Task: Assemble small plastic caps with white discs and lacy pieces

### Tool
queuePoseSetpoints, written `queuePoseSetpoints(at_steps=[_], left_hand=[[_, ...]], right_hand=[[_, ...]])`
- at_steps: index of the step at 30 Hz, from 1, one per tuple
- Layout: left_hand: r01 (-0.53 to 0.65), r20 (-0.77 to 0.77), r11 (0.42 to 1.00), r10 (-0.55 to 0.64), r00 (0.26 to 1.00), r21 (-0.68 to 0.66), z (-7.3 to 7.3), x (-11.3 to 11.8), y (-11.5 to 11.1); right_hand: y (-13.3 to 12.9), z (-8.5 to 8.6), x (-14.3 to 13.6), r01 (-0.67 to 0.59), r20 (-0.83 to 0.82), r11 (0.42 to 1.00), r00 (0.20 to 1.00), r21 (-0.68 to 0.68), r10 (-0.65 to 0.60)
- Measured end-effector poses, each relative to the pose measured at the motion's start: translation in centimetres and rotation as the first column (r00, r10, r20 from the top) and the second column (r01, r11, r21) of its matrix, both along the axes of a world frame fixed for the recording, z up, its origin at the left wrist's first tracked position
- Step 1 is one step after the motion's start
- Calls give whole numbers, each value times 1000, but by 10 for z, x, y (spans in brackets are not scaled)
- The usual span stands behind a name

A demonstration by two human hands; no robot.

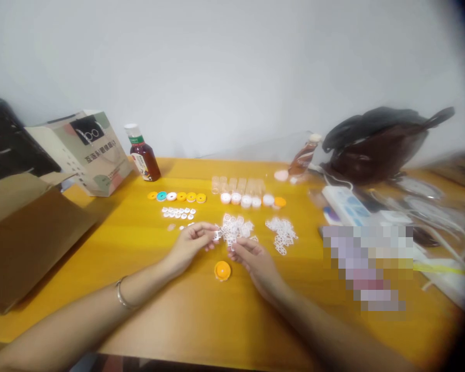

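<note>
Your left hand (206, 237) pinches a small white piece (216, 235) between its fingers as your right hand (246, 251) grips another white part (231, 242) beside a loose pile of white plastic pieces (238, 225) on the wooden table (170, 320). An orange cap (222, 270) sits just in front of you, between your forearms.

Fairly bright, soft light falls here, though no lamp shows. The plain pale grey wall (201, 77) looks evenly lit; the glossy yellow-brown wooden table (147, 320) carries a pale sheen. Blur smears the right side, edges stretch, and the right corners darken.
</note>
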State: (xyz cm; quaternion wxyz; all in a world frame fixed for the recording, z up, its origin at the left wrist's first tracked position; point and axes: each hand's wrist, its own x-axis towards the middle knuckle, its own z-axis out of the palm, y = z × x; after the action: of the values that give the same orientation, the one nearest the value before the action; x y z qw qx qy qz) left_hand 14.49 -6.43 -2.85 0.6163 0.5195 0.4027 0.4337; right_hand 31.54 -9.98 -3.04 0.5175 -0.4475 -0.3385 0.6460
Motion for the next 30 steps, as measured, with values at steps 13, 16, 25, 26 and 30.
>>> queuePoseSetpoints(at_steps=[13,16,25,26,30], left_hand=[[388,-286,886,-314,905,254,29,-3,9],[523,-471,774,-335,816,356,43,-7,18],[665,-533,642,-434,726,383,63,-5,35],[676,-527,643,-458,716,360,63,-3,36],[698,-508,660,-515,690,279,60,-2,41]], right_hand=[[-3,7,2,-69,-3,998,998,9,69],[-5,9,2,-78,-16,997,997,17,78],[-7,14,5,-123,8,992,992,-22,123],[-7,14,5,-125,8,992,992,-22,125],[-6,15,6,-129,20,991,991,-18,130]])
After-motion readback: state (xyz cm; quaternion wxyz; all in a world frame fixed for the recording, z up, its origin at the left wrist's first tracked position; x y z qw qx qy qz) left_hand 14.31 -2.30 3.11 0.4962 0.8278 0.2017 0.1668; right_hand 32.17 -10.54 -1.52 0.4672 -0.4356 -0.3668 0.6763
